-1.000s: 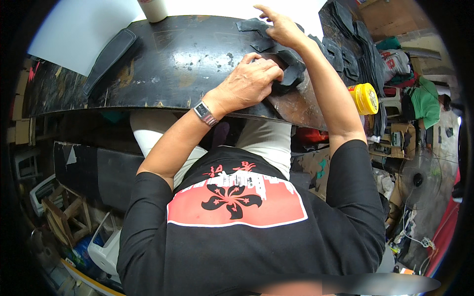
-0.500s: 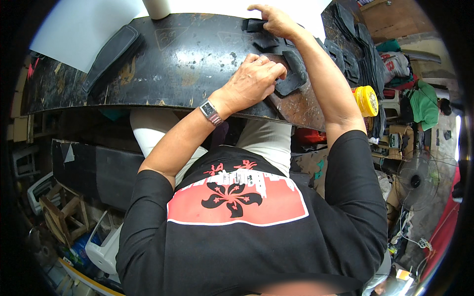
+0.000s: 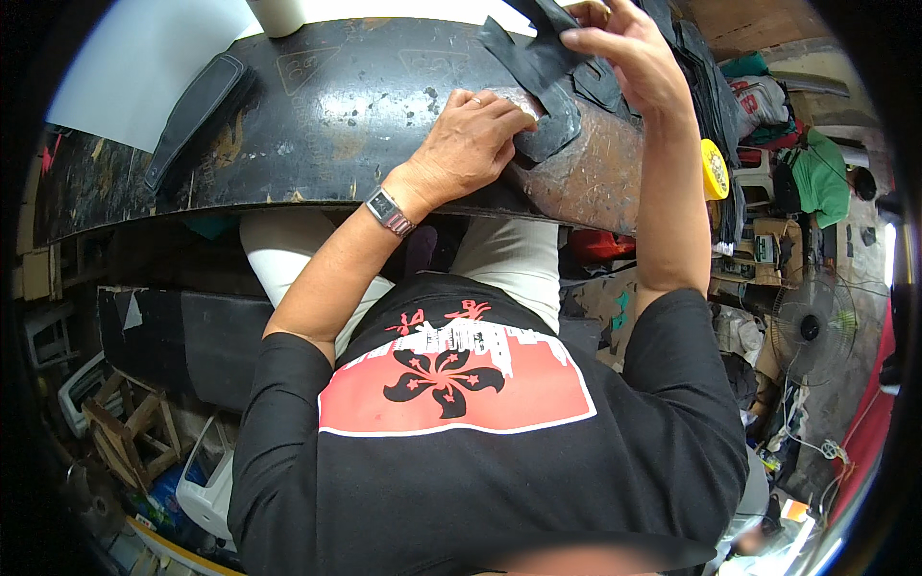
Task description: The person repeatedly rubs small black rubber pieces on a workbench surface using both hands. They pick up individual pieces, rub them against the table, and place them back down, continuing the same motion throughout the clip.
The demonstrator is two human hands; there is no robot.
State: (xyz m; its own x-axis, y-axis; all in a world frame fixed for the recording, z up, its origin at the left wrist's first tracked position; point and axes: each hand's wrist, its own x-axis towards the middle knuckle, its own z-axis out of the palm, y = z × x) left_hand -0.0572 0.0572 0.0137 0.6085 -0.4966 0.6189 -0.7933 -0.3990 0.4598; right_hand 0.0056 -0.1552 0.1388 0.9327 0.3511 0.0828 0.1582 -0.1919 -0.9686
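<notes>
My right hand (image 3: pixel 639 58) is raised over the far right of the work table. Its thumb and fingers pinch a black, flexible flat piece (image 3: pixel 538 58), which looks like cut leather or rubber. My left hand (image 3: pixel 466 144) rests near the table's front edge with its fingers curled down. Its fingertips lie at the left edge of another black curved piece (image 3: pixel 557 130); what they grip, if anything, is hidden. That curved piece rests on a worn brown board (image 3: pixel 586 173).
On the black table (image 3: pixel 355 115), a long dark strip-shaped piece (image 3: pixel 197 115) lies at left. A pale cylinder (image 3: pixel 277 14) stands behind it. Black sheets (image 3: pixel 706 96) are piled at right by a yellow-lidded jar (image 3: pixel 714 170). A fan (image 3: pixel 812 326) and another person (image 3: pixel 823 187) are farther right.
My right hand has swung nearer the right, lifting the black piece off the table. My left hand has shifted slightly left, still curled beside the curved piece.
</notes>
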